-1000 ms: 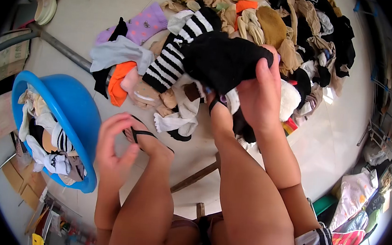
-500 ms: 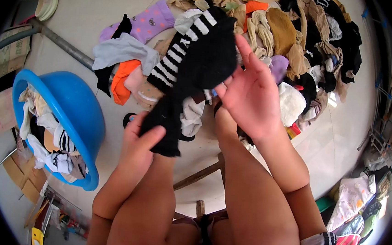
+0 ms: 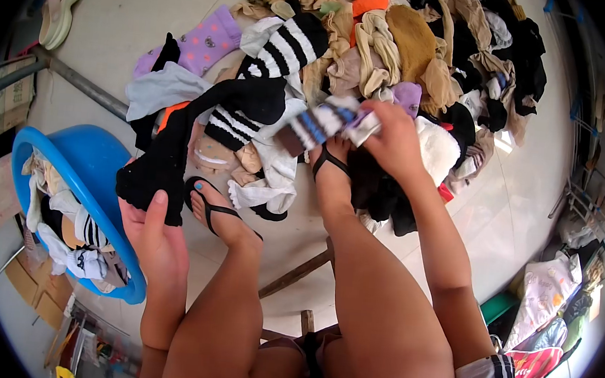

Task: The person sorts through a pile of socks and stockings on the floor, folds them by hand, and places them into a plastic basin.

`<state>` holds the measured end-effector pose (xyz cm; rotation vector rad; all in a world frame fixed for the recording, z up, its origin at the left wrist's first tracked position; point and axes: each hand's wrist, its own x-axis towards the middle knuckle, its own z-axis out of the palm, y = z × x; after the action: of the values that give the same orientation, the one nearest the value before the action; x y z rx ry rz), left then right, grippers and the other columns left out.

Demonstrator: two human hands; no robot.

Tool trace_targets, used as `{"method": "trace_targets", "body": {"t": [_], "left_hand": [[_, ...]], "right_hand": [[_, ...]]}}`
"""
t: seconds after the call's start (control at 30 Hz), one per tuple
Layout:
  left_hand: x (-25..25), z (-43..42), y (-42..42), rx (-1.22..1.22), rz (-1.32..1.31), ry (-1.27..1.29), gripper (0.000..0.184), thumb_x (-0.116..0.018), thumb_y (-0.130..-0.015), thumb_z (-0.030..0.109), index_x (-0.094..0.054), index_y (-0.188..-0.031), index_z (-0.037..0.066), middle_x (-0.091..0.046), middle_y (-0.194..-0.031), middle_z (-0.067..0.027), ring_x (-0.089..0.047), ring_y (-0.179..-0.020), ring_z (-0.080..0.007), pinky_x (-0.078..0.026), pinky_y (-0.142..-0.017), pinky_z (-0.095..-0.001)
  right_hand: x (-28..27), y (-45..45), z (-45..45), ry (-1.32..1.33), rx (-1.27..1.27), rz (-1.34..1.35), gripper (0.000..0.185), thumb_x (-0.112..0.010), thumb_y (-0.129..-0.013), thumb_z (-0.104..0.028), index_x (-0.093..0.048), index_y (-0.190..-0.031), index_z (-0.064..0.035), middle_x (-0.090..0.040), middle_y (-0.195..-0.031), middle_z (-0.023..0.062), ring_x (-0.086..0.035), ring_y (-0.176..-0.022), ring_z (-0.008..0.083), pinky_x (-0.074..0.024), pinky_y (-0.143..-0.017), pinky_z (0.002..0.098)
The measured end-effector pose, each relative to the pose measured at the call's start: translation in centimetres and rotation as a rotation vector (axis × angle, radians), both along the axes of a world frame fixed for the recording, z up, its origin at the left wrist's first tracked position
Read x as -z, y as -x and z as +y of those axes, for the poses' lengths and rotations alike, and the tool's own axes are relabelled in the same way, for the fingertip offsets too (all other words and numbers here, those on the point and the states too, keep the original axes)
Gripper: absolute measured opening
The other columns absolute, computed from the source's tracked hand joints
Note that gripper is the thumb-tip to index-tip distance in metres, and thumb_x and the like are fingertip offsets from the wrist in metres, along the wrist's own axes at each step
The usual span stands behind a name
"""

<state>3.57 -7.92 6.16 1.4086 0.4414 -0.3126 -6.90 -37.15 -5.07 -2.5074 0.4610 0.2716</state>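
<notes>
A black sock (image 3: 154, 177) hangs from my left hand (image 3: 153, 238), thumb pressed on its near end, while its far part stretches over the sock pile. My right hand (image 3: 395, 143) grips a striped sock (image 3: 314, 127) in blue, white and brown, slightly blurred, above my sandalled foot. Beneath these lie a black-and-white striped sock (image 3: 289, 46), a grey sock (image 3: 168, 89) and a purple patterned sock (image 3: 204, 39). To the left of my left hand stands a blue basin (image 3: 99, 155) with several socks inside.
A large heap of mixed socks (image 3: 413, 45) spreads over the tiled floor ahead and to the right. A metal bar (image 3: 87, 85) runs at the left, near a pale shoe (image 3: 64, 10). Bags (image 3: 546, 293) lie at the lower right.
My left hand has moved left toward the basin with the black sock. My right hand, open beside that sock before, now grips the blue, white and brown striped sock.
</notes>
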Motion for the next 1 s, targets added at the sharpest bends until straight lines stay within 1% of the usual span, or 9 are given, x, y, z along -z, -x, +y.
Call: {"method": "trace_targets", "body": {"t": [0.1,0.17,0.23,0.37,0.47,0.57,0.67,0.9,1.0], "left_hand": [[0.4,0.1,0.5,0.056,0.002,0.001,0.048,-0.052,-0.078,-0.005,-0.036,-0.123,-0.003,-0.047,-0.118,-0.0137,-0.048,-0.108,-0.0215,-0.037,-0.096,-0.0332],[0.4,-0.1,0.7,0.097,0.051,-0.021,0.045,-0.052,-0.078,-0.006,-0.038,-0.120,-0.003,-0.049,-0.115,-0.0133,-0.050,-0.105,-0.0208,-0.040,-0.093,-0.0333],[0.5,-0.3,0.8,0.104,0.058,-0.034,0.043,-0.052,-0.078,-0.006,-0.039,-0.119,-0.003,-0.050,-0.113,-0.0132,-0.051,-0.104,-0.0209,-0.041,-0.091,-0.0332],[0.6,-0.4,0.7,0.120,0.072,-0.016,0.041,-0.052,-0.078,-0.005,-0.040,-0.117,-0.003,-0.051,-0.112,-0.0131,-0.051,-0.103,-0.0206,-0.040,-0.092,-0.0329],[0.7,-0.5,0.6,0.121,0.092,-0.008,0.039,-0.051,-0.079,-0.005,-0.041,-0.116,-0.002,-0.051,-0.112,-0.0131,-0.052,-0.102,-0.0200,-0.040,-0.092,-0.0324],[1.2,-0.3,0.5,0.166,0.118,-0.003,0.039,-0.050,-0.080,-0.004,-0.041,-0.118,-0.002,-0.050,-0.114,-0.0128,-0.050,-0.105,-0.0206,-0.038,-0.094,-0.0325],[1.4,-0.6,0.2,0.216,0.141,0.006,0.040,-0.049,-0.080,-0.004,-0.040,-0.120,-0.002,-0.050,-0.117,-0.0127,-0.049,-0.108,-0.0214,-0.036,-0.096,-0.0329],[1.9,-0.6,-0.3,0.288,0.189,-0.039,0.045,-0.050,-0.079,-0.004,-0.038,-0.122,-0.002,-0.048,-0.118,-0.0130,-0.047,-0.110,-0.0209,-0.035,-0.096,-0.0333],[1.6,-1.5,-0.6,0.309,0.149,-0.041,0.054,-0.050,-0.077,-0.005,-0.032,-0.128,0.002,-0.044,-0.123,-0.0124,-0.046,-0.110,-0.0201,-0.035,-0.095,-0.0326]], "right_hand": [[-2.5,-0.8,-3.3,-0.511,0.593,-0.293,0.032,-0.061,-0.069,-0.008,-0.056,-0.100,-0.0054,-0.060,-0.088,0.0055,-0.057,-0.078,0.0133,-0.0456,-0.071,0.0266],[-4.1,-1.2,-6.8,-0.471,0.691,-0.571,0.031,-0.061,-0.073,-0.010,-0.055,-0.102,-0.0027,-0.058,-0.087,0.0032,-0.052,-0.079,0.0065,-0.0430,-0.072,0.0209],[-5.1,-1.3,-9.8,-0.272,0.727,-0.727,0.032,-0.059,-0.080,-0.010,-0.051,-0.110,-0.0010,-0.060,-0.092,0.0036,-0.056,-0.081,0.0100,-0.0446,-0.072,0.0212],[-6.2,-1.8,-12.2,0.008,0.741,-0.538,0.045,-0.066,-0.073,-0.019,-0.050,-0.113,-0.0034,-0.059,-0.098,0.0089,-0.055,-0.086,0.0185,-0.0438,-0.078,0.0298],[-3.9,-1.6,-11.0,0.672,0.266,-0.361,0.054,-0.068,-0.066,-0.022,-0.050,-0.115,-0.0083,-0.049,-0.113,0.0165,-0.045,-0.104,0.0353,-0.0354,-0.088,0.0411],[-2.5,-2.9,-5.1,0.375,0.069,-0.498,0.033,-0.062,-0.068,-0.003,-0.055,-0.100,-0.0060,-0.055,-0.102,0.0123,-0.051,-0.096,0.0307,-0.0411,-0.079,0.0366],[0.1,-2.9,0.5,0.033,-0.235,-0.288,0.023,-0.061,-0.064,-0.006,-0.059,-0.087,-0.0075,-0.056,-0.085,0.0080,-0.054,-0.083,0.0238,-0.0436,-0.074,0.0333],[5.1,-3.2,2.5,-0.013,-0.099,-0.227,0.028,-0.060,-0.069,-0.009,-0.054,-0.097,-0.0075,-0.053,-0.095,0.0091,-0.052,-0.088,0.0239,-0.0411,-0.080,0.0325],[1.2,-4.5,1.7,-0.599,0.471,-0.473,0.017,-0.049,-0.084,-0.008,-0.049,-0.100,-0.0044,-0.053,-0.099,0.0075,-0.052,-0.089,0.0167,-0.0403,-0.081,0.0286]]}}
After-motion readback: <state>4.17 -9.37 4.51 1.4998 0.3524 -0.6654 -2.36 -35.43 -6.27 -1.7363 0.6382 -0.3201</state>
